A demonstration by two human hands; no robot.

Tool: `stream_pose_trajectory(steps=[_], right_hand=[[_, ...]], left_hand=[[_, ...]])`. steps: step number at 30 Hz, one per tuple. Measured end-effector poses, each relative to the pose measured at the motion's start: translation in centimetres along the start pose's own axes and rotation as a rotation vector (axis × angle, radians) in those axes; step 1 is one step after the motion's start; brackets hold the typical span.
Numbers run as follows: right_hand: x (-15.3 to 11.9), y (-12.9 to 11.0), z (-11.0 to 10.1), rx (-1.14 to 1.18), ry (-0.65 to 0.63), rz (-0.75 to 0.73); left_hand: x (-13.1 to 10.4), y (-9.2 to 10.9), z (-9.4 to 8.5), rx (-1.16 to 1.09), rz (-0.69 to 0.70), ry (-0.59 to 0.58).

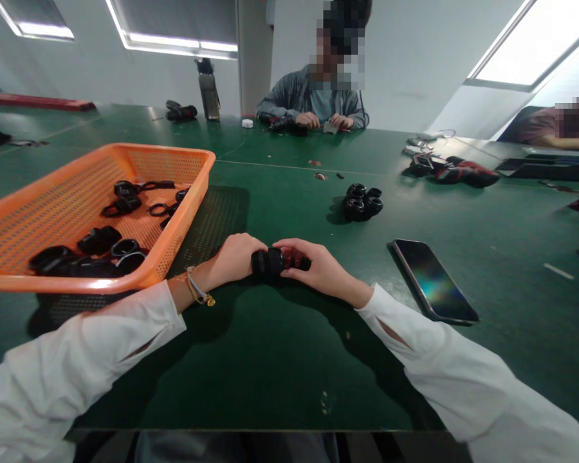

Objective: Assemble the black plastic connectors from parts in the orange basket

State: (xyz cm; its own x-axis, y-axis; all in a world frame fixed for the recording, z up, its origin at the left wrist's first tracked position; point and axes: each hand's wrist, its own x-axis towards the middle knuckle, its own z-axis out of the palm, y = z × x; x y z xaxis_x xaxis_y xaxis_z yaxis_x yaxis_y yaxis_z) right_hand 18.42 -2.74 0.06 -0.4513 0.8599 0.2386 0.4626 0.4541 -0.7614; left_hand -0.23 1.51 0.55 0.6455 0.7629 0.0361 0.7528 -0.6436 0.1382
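Both hands meet at a black cylindrical part (pixel 269 262) low over the green table, and its exact kind cannot be made out. My left hand (pixel 237 260) is closed on the part's left end. The fingers of my right hand (pixel 318 267) are closed around its right end, where a dark reddish piece shows between them. Beyond the hands, a small cluster of black ring-shaped parts (pixel 361 202) stands on the table. To the left, an orange perforated basket (pixel 183 225) holds several black parts (pixel 99 240), some with round openings or loops.
A phone (pixel 434 280) lies right of my right hand. Across the green table (pixel 280 373) sits a person (pixel 313 103) handling small items. A bottle (pixel 208 90) stands at the back. Black and red items (pixel 451 170) lie at the far right, near another person (pixel 550 125).
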Motion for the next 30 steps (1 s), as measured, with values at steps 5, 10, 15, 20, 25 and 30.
stream_pose_trajectory(steps=[5,10,15,20,25,30], right_hand=[[0.02,-0.18,-0.14,-0.018,-0.001,-0.009],[0.03,-0.06,-0.14,-0.025,-0.007,-0.011],[-0.09,-0.08,-0.33,-0.028,-0.025,-0.032],[-0.15,-0.12,-0.47,-0.027,-0.049,-0.059],[-0.10,-0.20,-0.34,-0.051,-0.039,-0.033],[-0.06,-0.18,-0.29,-0.049,-0.038,-0.031]], left_hand=[[-0.05,-0.07,0.00,-0.001,0.008,0.007],[-0.08,-0.10,0.11,0.003,0.023,0.030],[-0.11,-0.11,0.19,-0.011,0.030,0.016],[-0.10,-0.13,0.19,-0.010,0.033,0.010],[-0.03,-0.10,0.10,0.007,0.024,-0.004],[0.01,0.03,-0.01,0.016,0.029,-0.002]])
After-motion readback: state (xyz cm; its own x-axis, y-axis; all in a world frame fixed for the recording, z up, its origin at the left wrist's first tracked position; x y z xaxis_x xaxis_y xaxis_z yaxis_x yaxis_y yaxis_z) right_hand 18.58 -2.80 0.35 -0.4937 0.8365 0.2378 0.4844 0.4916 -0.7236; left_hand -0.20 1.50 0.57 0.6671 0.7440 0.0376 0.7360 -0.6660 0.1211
